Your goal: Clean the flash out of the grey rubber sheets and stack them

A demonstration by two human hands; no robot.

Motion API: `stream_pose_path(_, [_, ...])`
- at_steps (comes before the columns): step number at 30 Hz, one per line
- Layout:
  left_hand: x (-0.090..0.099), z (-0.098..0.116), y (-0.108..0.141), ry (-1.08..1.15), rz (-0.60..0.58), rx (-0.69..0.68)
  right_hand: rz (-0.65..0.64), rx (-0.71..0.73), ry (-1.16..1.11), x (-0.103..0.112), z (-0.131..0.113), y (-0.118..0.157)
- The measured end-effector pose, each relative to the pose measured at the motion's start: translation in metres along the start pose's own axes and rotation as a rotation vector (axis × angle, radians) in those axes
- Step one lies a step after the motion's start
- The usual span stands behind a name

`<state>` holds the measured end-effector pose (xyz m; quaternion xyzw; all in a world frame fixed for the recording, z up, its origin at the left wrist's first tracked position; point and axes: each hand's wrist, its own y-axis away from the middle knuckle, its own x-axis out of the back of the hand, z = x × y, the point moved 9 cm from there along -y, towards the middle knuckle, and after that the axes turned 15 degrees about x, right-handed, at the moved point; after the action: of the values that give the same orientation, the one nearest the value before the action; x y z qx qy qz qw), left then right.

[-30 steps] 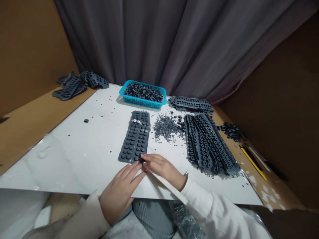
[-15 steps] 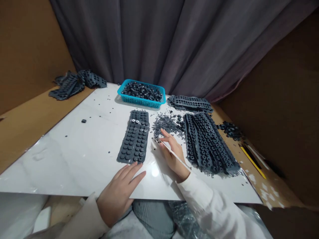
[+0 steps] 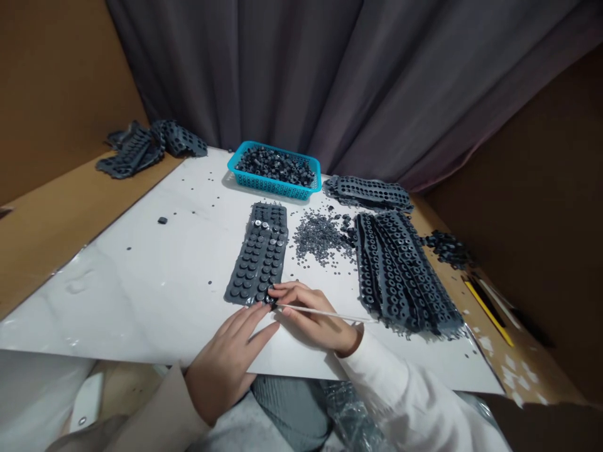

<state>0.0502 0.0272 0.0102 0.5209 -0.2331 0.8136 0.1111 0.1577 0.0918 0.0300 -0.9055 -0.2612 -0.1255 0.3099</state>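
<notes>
A dark grey rubber sheet with rows of round raised studs [image 3: 252, 260] lies lengthwise in front of me. My left hand [image 3: 226, 358] rests at its near edge, fingers stretched out and fingertips touching it. My right hand [image 3: 313, 317] pinches a thin white stick [image 3: 339, 314], whose tip is at the sheet's near right corner. A small dark bit is at that tip, too small to name. Right of the sheet lies a scatter of tiny dark grey pieces [image 3: 318, 237].
A blue basket [image 3: 277, 188] full of small black parts stands at the back. Stacked studded sheets [image 3: 405, 273] lie to the right, with more sheets [image 3: 370, 191] behind. Crumpled sheets [image 3: 134, 150] sit far left. A yellow tool [image 3: 488, 312] and a black pile [image 3: 448, 248] lie far right.
My right hand has moved with the stick from the loose tiny pieces towards me and left, to the studded sheet's near corner. My left hand has stayed at the sheet's edge.
</notes>
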Motion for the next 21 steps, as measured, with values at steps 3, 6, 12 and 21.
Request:
stream_pose_path(3, [0.0016,-0.0015,-0.0008,0.02,0.003,0.024,-0.006,-0.009,-0.002,-0.0015,0.0019,0.0007])
stream_pose_path(6, [0.0,-0.003,-0.0011,0.029,-0.023,0.035,-0.009,-0.013,-0.001,-0.0029,0.004,0.0015])
stream_pose_path(12, [-0.0016,-0.0047,-0.0012,0.03,-0.042,0.056,-0.022,0.0,0.01,-0.0038,0.0048,0.0032])
stream_pose_path(21, [-0.0046,-0.0052,0.0021,0.027,-0.049,0.066,-0.028,0.002,-0.017,-0.005,0.0054,0.0051])
